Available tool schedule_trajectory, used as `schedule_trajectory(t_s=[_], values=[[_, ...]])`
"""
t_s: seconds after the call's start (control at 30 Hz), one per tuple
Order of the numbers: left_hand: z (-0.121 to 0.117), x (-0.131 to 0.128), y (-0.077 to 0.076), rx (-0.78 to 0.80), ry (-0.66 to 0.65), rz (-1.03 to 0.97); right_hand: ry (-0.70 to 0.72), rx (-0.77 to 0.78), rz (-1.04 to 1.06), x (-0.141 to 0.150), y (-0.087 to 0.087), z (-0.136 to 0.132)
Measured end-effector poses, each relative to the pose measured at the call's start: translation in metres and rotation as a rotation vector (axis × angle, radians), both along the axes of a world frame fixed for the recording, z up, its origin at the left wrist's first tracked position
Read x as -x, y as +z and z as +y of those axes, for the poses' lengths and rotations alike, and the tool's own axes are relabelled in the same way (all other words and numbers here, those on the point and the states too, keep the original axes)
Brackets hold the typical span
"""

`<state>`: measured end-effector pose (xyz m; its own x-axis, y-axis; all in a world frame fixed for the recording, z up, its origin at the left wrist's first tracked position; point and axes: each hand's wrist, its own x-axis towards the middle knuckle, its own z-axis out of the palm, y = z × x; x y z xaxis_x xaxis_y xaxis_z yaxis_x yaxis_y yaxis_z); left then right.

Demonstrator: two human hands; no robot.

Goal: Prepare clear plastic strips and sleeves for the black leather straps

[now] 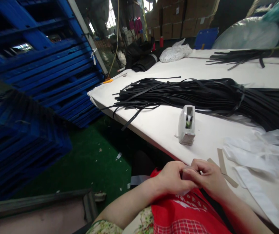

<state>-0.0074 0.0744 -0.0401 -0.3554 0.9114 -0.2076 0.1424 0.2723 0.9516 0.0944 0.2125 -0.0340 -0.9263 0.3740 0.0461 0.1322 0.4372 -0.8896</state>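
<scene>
My left hand (174, 178) and my right hand (209, 179) meet at the table's near edge, above a red apron (185, 211). Fingers on both are curled and pressed together, thumbs close to each other. Whatever is pinched between them is hidden or too small to make out. Beyond them on the white table stands a white tape dispenser (187, 126). Two brownish-grey strips (221, 161) lie on the tabletop just right of my right hand. Crumpled white sheeting (256, 159) spreads further right.
A long tied bundle of black straps (198, 92) crosses the white table (159, 126), loose ends hanging over its edge. A second strap bundle (242, 57) lies behind. Stacked blue pallets (51, 71) stand left, on a green floor (93, 156) with scraps. An orange-handled tool (107, 81) rests at the corner.
</scene>
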Motion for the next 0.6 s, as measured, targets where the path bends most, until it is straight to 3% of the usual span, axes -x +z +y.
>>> schedule_trajectory(t_s=[0.17,0.37,0.53,0.6], values=[[-0.002,-0.004,0.0,0.034,-0.086,0.017,0.089,0.03,0.025,0.002,0.003,0.005],[-0.003,-0.004,-0.002,0.058,-0.062,0.049,0.087,0.083,0.001,0.0,0.001,0.008],[-0.014,-0.011,-0.013,0.083,-0.012,-0.2,-0.004,0.174,-0.079,-0.006,-0.023,0.003],[-0.018,-0.008,-0.014,0.095,0.06,-0.213,-0.065,0.103,-0.087,-0.004,-0.035,0.005]])
